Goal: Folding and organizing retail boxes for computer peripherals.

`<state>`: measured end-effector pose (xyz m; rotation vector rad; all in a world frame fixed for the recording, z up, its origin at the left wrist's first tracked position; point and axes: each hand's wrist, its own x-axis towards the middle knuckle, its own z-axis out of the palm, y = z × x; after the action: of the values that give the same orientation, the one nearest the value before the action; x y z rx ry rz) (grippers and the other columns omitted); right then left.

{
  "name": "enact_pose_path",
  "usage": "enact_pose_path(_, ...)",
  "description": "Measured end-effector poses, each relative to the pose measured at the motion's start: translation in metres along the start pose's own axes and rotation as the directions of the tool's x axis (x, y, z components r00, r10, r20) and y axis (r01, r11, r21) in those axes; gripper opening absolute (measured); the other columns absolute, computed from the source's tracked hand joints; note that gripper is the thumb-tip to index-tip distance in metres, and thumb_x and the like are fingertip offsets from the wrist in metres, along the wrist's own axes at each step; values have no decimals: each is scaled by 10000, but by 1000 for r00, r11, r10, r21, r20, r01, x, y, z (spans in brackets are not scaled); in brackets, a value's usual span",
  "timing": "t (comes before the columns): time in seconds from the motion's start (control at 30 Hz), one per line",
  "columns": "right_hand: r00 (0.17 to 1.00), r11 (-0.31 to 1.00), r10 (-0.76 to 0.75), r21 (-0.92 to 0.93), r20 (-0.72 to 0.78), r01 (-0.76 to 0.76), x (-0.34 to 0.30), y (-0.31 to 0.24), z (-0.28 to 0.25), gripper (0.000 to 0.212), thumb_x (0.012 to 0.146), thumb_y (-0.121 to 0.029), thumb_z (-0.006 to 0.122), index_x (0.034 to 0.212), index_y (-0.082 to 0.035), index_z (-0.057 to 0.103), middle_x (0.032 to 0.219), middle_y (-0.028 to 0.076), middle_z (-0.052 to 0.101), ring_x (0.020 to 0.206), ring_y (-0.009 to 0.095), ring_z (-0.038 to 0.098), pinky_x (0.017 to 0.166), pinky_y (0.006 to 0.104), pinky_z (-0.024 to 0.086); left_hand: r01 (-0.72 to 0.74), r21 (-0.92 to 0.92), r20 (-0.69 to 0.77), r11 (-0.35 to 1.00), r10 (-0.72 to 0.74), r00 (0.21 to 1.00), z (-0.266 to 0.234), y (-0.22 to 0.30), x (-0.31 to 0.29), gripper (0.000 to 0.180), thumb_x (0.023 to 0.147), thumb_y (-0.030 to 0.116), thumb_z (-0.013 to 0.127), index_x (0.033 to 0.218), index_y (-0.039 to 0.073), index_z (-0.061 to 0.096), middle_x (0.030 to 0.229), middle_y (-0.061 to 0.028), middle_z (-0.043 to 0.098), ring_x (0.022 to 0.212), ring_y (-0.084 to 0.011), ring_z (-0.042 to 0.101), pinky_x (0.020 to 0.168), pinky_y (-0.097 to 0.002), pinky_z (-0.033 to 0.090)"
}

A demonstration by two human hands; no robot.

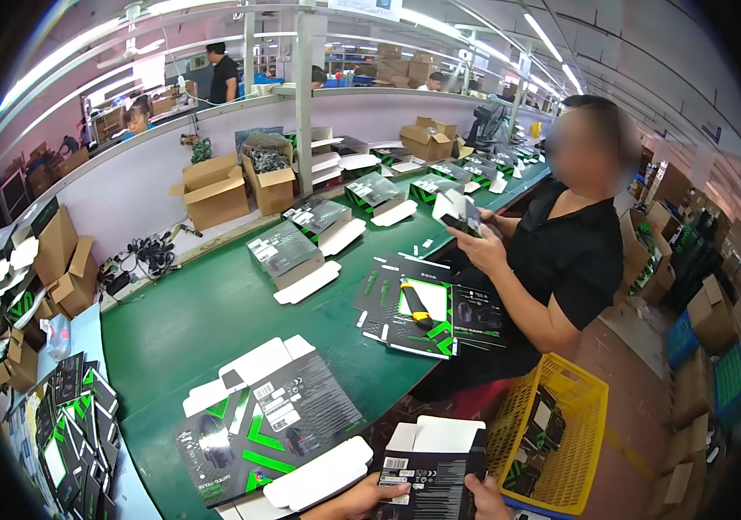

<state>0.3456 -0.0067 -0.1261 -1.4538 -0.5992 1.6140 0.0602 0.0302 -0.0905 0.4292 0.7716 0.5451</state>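
Note:
At the bottom of the view I hold a black product carton (pixel 429 475) with raised white flaps. My left hand (pixel 364 497) grips its left edge, fingers closed on it. My right hand (pixel 486 498) pinches its right side, thumb over the printed face; its other fingers are hidden. Just left of it, an unfolded black and green carton sheet (pixel 301 394) with white flaps lies on the green table (pixel 162 347). How fully the held carton is folded I cannot tell.
A co-worker (pixel 578 234) at right holds a small box. Nearby lie carton sheets with a yellow-black cutter (pixel 417 305). A yellow crate (pixel 578 381) stands beside the table. Folded boxes (pixel 286 251) line it; flat cartons (pixel 76 433) are stacked left; cables (pixel 145 256) lie at the back.

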Motion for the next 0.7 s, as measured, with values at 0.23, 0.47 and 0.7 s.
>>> enact_pose_path(0.23, 837, 588, -533, -766, -124, 261, -16, -30, 44, 652, 827, -560, 789, 1027, 39, 624, 821, 90, 620, 799, 220, 606, 767, 344, 495, 51, -183, 49, 982, -43, 998, -17, -9, -2, 430, 989, 51, 598, 1402, 11, 484, 1292, -147, 640, 1137, -245, 661, 944, -392, 589)
enact_pose_path(0.47, 922, 813, -385, -487, -40, 319, 2, -3, 20, 536, 945, -308, 721, 1299, 47, 532, 1147, 134, 641, 1008, 214, 601, 887, 349, 495, -61, -98, 53, 993, 67, 996, 8, 0, -5, 358, 969, 37, 564, 1319, -37, 570, 1230, -135, 677, 1104, -221, 651, 922, -349, 544)
enact_pose_path(0.7, 805, 722, -585, -385, 102, 574, -19, -20, 20, 721, 1055, -271, 516, 1605, -12, 127, 1662, 174, 138, 1527, 312, 142, 1225, 430, 169, -337, 307, 38, 890, 342, 939, 11, -28, 37, 769, 910, 83, 739, 1505, 12, 258, 1281, -148, 577, 1139, -188, 598, 979, -363, 502)
